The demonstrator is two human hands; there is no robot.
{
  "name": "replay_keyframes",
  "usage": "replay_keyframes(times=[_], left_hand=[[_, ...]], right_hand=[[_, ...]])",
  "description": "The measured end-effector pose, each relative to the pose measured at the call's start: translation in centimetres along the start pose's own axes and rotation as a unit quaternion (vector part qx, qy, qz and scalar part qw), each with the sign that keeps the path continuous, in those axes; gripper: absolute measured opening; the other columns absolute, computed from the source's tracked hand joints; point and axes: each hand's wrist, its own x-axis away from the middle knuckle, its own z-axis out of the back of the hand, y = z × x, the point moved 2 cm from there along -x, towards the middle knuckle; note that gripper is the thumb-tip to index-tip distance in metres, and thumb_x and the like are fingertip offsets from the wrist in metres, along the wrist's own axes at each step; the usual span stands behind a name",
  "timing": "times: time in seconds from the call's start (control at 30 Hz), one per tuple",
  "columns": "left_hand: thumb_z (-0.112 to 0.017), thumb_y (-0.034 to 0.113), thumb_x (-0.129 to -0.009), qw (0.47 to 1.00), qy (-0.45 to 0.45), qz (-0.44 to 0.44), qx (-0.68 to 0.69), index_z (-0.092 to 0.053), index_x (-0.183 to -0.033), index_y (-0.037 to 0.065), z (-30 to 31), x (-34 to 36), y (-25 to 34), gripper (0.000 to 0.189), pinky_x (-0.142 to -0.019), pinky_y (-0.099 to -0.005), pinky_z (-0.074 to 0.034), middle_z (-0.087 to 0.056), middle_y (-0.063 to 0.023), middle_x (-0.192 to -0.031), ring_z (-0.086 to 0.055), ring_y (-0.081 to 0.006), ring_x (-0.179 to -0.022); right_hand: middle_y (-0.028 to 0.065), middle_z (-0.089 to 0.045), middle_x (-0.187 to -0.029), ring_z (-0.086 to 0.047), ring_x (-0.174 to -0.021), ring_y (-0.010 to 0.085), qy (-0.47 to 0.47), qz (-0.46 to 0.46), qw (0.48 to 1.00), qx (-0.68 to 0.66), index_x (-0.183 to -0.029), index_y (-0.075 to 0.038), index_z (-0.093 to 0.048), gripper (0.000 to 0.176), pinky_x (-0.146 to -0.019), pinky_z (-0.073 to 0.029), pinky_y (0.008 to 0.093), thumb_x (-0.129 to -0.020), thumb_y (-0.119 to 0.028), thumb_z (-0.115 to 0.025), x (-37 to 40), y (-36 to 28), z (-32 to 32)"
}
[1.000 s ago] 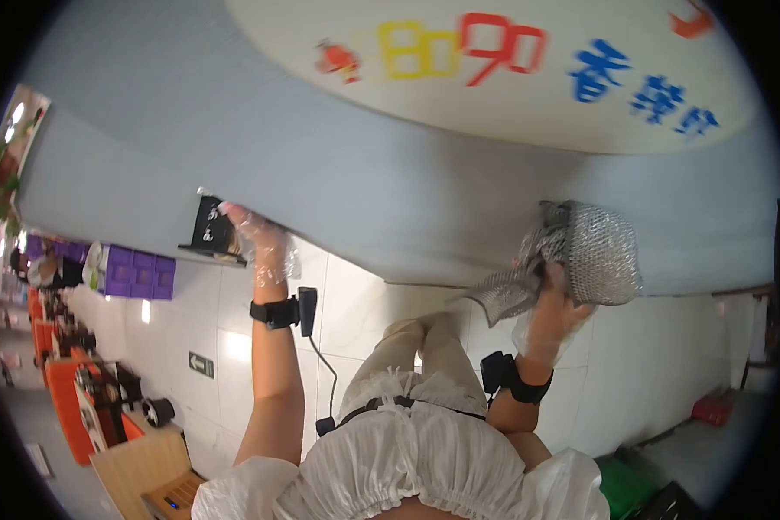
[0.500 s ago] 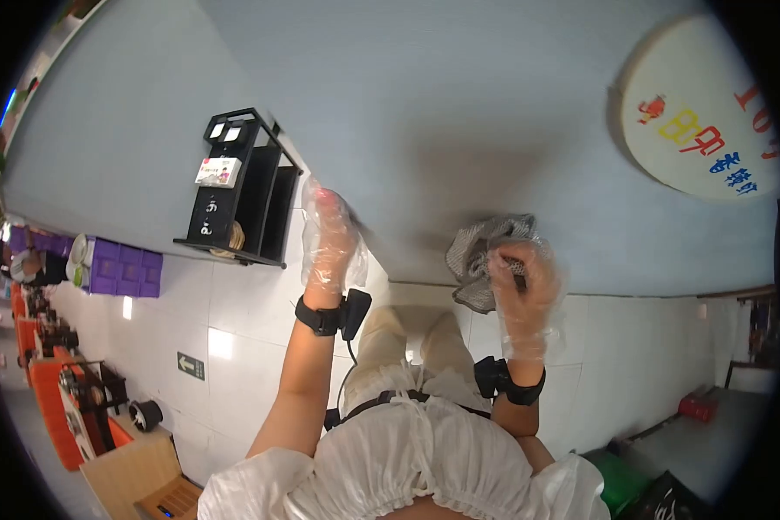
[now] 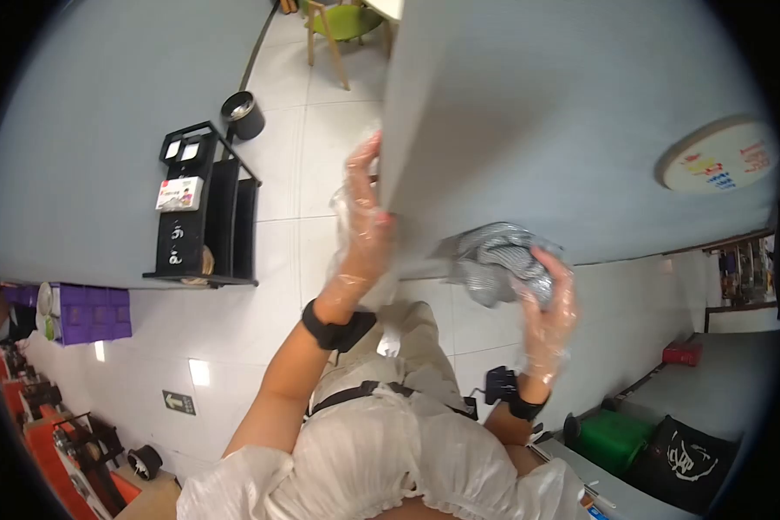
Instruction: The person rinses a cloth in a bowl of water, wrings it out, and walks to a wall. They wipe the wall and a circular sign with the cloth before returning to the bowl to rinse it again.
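A grey checked cloth (image 3: 501, 260) hangs bunched against the lower part of the grey wall (image 3: 537, 113). My right hand (image 3: 549, 303), in a clear plastic glove, is closed on its right side, fingers curled over the folds. My left hand (image 3: 363, 204), gloved the same way, is raised at the wall's left end, with the fingers stretched out along the edge and the thumb on the near side. Nothing shows in the left hand. Black straps with small devices sit on both wrists.
Left of my left hand stands a black rack (image 3: 204, 208) with a white box (image 3: 179, 194) on it. Behind it are a black bin (image 3: 243, 116) and a green chair (image 3: 348, 23). Purple crates (image 3: 94, 312) stand far left. A round sign (image 3: 719, 156) hangs on the wall; a green bin (image 3: 614, 438) stands lower right.
My view has turned, bringing the wall's end, the chair and the bin into sight. My left hand has come to the wall's edge. My right hand still grips the cloth, now at its right side.
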Motion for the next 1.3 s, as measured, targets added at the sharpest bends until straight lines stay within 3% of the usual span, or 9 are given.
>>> replay_keyframes(times=[0.2,0.3,0.4,0.5,0.63,0.83,1.0,1.23,1.3], left_hand=[[-0.047,0.057,-0.086,0.998,-0.011,0.043,0.033,-0.035,-0.133,-0.002,1.1,0.7,-0.1,0.076,-0.107,-0.0418,-0.026,-0.037,-0.0197,-0.134,-0.032,-0.0336,-0.129],[-0.063,0.042,-0.081,0.964,-0.011,-0.090,-0.251,-0.046,-0.127,0.003,3.3,1.6,2.4,0.063,-0.101,-0.0412,-0.033,-0.045,-0.0176,-0.128,-0.043,-0.0353,-0.121],[-0.073,0.032,-0.071,0.954,-0.076,-0.159,-0.241,-0.050,-0.121,0.006,5.7,4.4,5.5,0.061,-0.096,-0.0406,-0.038,-0.050,-0.0139,-0.124,-0.048,-0.0330,-0.115],[-0.075,0.030,-0.068,0.964,-0.208,-0.073,-0.151,-0.052,-0.118,0.007,5.3,6.4,6.8,0.060,-0.091,-0.0404,-0.042,-0.053,-0.0129,-0.121,-0.051,-0.0300,-0.111],[-0.077,0.025,-0.066,0.966,-0.179,0.023,-0.188,-0.056,-0.110,0.006,3.8,6.3,7.4,0.052,-0.081,-0.0362,-0.048,-0.062,-0.0113,-0.103,-0.061,-0.0291,-0.092],[-0.075,0.007,-0.066,0.930,-0.097,0.350,-0.064,-0.061,-0.094,0.004,8.7,10.3,6.2,0.032,-0.067,-0.0272,-0.049,-0.065,-0.0079,-0.084,-0.063,-0.0182,-0.072],[-0.067,-0.004,-0.070,0.887,0.090,0.412,-0.189,-0.060,-0.093,0.003,15.6,16.9,8.2,0.025,-0.073,-0.0283,-0.048,-0.066,-0.0062,-0.087,-0.063,-0.0163,-0.079],[-0.051,-0.015,-0.068,0.799,0.507,0.321,-0.046,-0.053,-0.098,0.002,25.3,29.2,17.0,0.034,-0.085,-0.0275,-0.045,-0.061,-0.0061,-0.101,-0.057,-0.0142,-0.095],[-0.050,-0.015,-0.068,0.765,0.533,0.325,-0.157,-0.052,-0.100,0.002,28.4,32.6,20.6,0.036,-0.088,-0.0273,-0.042,-0.059,-0.0061,-0.099,-0.054,-0.0145,-0.098]], right_hand=[[0.0093,-0.068,-0.087,-0.066,-0.081,0.0246,-0.009,0.025,0.998,0.050,-0.094,-0.002,-0.063,0.022,-0.075,-0.050,0.0307,-0.073,-0.005,-0.072,1.1,0.7,1.0],[0.0105,-0.067,-0.089,-0.065,-0.083,0.0241,-0.017,-0.014,1.000,-0.019,-0.095,-0.002,-0.063,0.020,-0.077,-0.049,0.0317,-0.077,-0.008,-0.069,0.9,0.4,0.0],[0.0106,-0.067,-0.090,-0.065,-0.085,0.0243,-0.035,-0.016,0.998,-0.047,-0.095,-0.003,-0.063,0.017,-0.080,-0.048,0.0326,-0.080,-0.010,-0.065,0.4,-1.1,-1.5],[0.0104,-0.067,-0.092,-0.064,-0.087,0.0256,-0.123,-0.025,0.988,-0.086,-0.095,-0.004,-0.063,0.015,-0.081,-0.047,0.0330,-0.082,-0.011,-0.061,0.3,-2.1,-3.0],[0.0109,-0.066,-0.094,-0.063,-0.087,0.0271,-0.269,0.019,0.942,-0.201,-0.099,-0.005,-0.062,0.020,-0.081,-0.047,0.0331,-0.080,-0.010,-0.062,-0.3,-4.5,-4.9],[0.0056,-0.063,-0.099,-0.062,-0.086,0.0189,-0.340,0.008,0.828,-0.445,-0.106,-0.003,-0.061,0.046,-0.080,-0.047,0.0295,-0.093,-0.045,-0.046,-0.9,-6.2,-11.9],[0.0014,-0.059,-0.093,-0.058,-0.087,0.0147,-0.527,-0.087,0.674,-0.510,-0.108,0.001,-0.060,0.067,-0.081,-0.044,0.0270,-0.093,-0.058,-0.032,2.7,-10.4,-18.1],[0.0082,-0.064,-0.102,-0.055,-0.092,0.0143,-0.731,0.101,0.520,-0.430,-0.097,0.001,-0.064,0.047,-0.087,-0.039,0.0296,-0.097,-0.037,-0.037,12.3,-23.5,-24.6],[0.0081,-0.065,-0.101,-0.055,-0.097,0.0154,-0.772,0.123,0.483,-0.396,-0.097,0.001,-0.064,0.046,-0.091,-0.038,0.0309,-0.097,-0.036,-0.037,16.7,-27.3,-25.9]])
